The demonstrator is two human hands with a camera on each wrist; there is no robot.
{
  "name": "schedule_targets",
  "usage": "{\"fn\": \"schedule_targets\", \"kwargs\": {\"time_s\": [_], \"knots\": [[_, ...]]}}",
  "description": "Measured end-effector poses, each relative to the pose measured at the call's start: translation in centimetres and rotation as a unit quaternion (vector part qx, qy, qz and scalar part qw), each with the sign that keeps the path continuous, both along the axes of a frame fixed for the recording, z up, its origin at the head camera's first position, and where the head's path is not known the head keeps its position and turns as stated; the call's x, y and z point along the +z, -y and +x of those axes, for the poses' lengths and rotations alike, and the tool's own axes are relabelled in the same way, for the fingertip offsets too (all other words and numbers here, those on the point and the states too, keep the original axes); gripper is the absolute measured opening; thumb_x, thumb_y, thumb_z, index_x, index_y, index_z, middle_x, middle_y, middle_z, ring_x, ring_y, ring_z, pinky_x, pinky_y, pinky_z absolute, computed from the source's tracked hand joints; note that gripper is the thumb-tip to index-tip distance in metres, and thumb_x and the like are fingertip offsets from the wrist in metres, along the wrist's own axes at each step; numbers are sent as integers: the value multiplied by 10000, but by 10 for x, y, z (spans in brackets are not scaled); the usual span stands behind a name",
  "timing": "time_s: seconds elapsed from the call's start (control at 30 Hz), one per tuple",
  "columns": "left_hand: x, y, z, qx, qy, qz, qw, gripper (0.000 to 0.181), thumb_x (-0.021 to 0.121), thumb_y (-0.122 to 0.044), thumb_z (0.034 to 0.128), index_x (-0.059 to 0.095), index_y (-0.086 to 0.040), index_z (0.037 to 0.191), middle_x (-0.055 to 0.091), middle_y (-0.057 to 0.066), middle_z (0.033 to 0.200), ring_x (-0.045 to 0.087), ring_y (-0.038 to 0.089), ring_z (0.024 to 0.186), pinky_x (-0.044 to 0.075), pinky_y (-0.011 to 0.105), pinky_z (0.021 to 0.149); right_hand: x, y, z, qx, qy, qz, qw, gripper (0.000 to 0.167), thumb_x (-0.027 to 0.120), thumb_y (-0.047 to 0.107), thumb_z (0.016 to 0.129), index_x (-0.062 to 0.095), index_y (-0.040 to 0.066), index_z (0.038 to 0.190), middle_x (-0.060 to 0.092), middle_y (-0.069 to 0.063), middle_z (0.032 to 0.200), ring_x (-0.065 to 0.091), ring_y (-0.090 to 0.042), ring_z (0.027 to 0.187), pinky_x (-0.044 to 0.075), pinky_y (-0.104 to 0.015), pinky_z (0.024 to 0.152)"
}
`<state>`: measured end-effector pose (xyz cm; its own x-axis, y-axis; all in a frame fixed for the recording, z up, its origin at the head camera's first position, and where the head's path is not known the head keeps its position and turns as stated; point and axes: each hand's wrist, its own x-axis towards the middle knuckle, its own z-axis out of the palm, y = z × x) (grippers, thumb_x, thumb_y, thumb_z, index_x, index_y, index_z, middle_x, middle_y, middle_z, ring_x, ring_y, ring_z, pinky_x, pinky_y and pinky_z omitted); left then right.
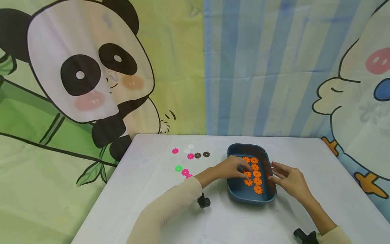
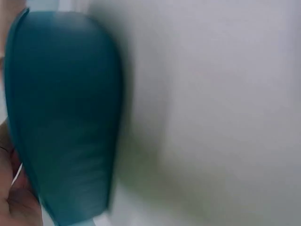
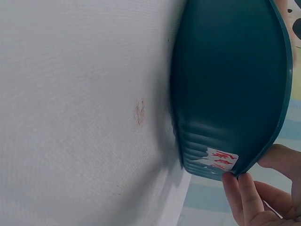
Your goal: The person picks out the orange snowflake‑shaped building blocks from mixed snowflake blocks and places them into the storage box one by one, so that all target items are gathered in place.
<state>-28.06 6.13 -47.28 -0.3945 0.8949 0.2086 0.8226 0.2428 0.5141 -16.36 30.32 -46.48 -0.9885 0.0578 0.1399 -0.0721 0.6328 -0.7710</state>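
Note:
A dark blue plastic tray (image 1: pixel 250 200) sits on the white table, with several orange flower-shaped pieces (image 1: pixel 257 189) lying in it. My left hand (image 1: pixel 231 167) reaches over the tray's left wall. Its thumb and fingertips are bent down around one orange flower piece (image 1: pixel 247 174); whether they pinch it is unclear. My right hand (image 1: pixel 289 179) grips the tray's right rim, thumb at the rim and fingers against the outer wall. In the right wrist view, those fingers (image 3: pixel 251 197) meet the rim beside a white label (image 3: pixel 221 159) with red writing. The left wrist view shows mostly the tray's outer wall (image 2: pixel 66 113).
Left of the tray lie loose flower pieces: pink (image 1: pixel 175 151), white (image 1: pixel 190 146), brown (image 1: pixel 206 154) and green (image 1: pixel 178 168). One pink piece is partly covered by the left forearm. A printed curtain (image 1: pixel 243 67) hangs behind the table's far edge.

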Motion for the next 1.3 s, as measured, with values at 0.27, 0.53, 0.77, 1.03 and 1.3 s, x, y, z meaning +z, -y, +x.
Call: {"fn": "schedule_targets", "kwargs": {"time_s": [0.27, 0.53, 0.77, 1.03, 1.3], "knots": [[-6, 63, 2, 136, 18, 1449, 9893, 224, 754, -145, 863, 715, -92, 1076, 685, 38, 1018, 635, 23, 924, 508, 139, 796, -3, -2, 1, 27, 28, -108, 9999, 654, 782, 134, 829, 491, -61, 1381, 590, -292, 1244, 635, -346, 1080, 560, -232, 726], [-13, 134, 13, 182, 574, 1011, 9931, 206, 754, -117, 860, 711, -25, 1038, 692, 115, 1002, 674, 200, 931, 539, 211, 800, -4, -2, 1, -30, 62, -38, 10000, 666, 787, 157, 827, 490, -56, 1383, 586, -292, 1251, 636, -344, 1082, 562, -245, 729], [-19, 171, 31, 202, 446, 91, 9988, 171, 754, -103, 851, 732, -75, 1019, 696, -5, 981, 646, 55, 884, 521, 172, 795, -2, -2, 1, -24, 0, -9, 10000, 656, 785, 144, 826, 495, -59, 1378, 591, -293, 1242, 639, -345, 1073, 561, -240, 727], [-27, 182, 41, -201, -286, -604, 9976, 254, 750, -160, 858, 728, -159, 1111, 677, -99, 1055, 579, 21, 994, 452, 117, 854, -2, -2, 0, -15, 0, 7, 10000, 670, 795, 160, 819, 496, -63, 1376, 588, -293, 1246, 640, -348, 1071, 562, -244, 728], [-18, 185, 39, -399, -315, -1109, 9925, 330, 698, -34, 858, 711, -142, 1170, 670, -80, 1133, 562, 48, 1103, 428, 135, 930, 0, -1, 0, -3, 25, 22, 10000, 659, 793, 150, 820, 501, -61, 1372, 591, -289, 1245, 642, -345, 1070, 562, -244, 729]]}}
